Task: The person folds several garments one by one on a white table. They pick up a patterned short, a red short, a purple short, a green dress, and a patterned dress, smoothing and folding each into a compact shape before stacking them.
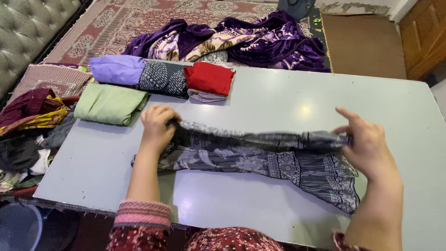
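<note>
The long grey and black patterned cloth [260, 155] lies across the middle of the pale grey tabletop [278, 93], with its long axis going from left to right, nearly parallel to the near edge where the person sits. The 2 hands are well apart, one at each end of this axis. The left hand [157, 128] is closed in a fist on the left end of the upper folded edge, and the right hand [367, 144] pinches the right end of the same edge between thumb and fingers, with the forefinger pointing up and away. So the upper edge is stretched as a straight band between the hands, a little raised, while the lower layer rests flat on the tabletop and spreads wider toward the right, where its bottom corner hangs down toward the near edge. Neither hand is nearer to the cloth, because both already hold it. Beyond the left hand, well apart from the cloth, there are 4 folded pieces: a light green folded cloth [110, 103], a lilac folded cloth [117, 69], a dark dotted folded cloth [163, 78] and a red folded cloth [209, 79]. A purple flowered blanket [241, 39] lies on the floor behind the tabletop.
</note>
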